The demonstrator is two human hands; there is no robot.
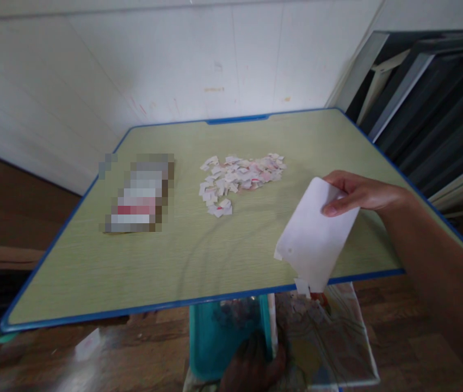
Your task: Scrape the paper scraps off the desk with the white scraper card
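Note:
My right hand (356, 193) grips a white card (316, 228) by its upper right part, thumb on the face and fingers behind. The card tilts down over the table's front edge. Small paper scraps (302, 287) show at its lower end. Below the table edge, in shade, my left hand (251, 362) is closed around the right rim of a teal tray (202, 348), thumb outside it. Scraps lie inside the tray, partly hidden by the tabletop. A loose pile of torn paper pieces (243, 177) spreads across the middle of the table.
The green tabletop (133, 272) has a blue edge. A pixelated box-like item (139, 193) lies on its left side. Under the table, right of the tray, is a patterned sheet (321, 348) with more scraps. White paper (88, 344) lies on the wood floor. Dark panels (435, 98) lean at right.

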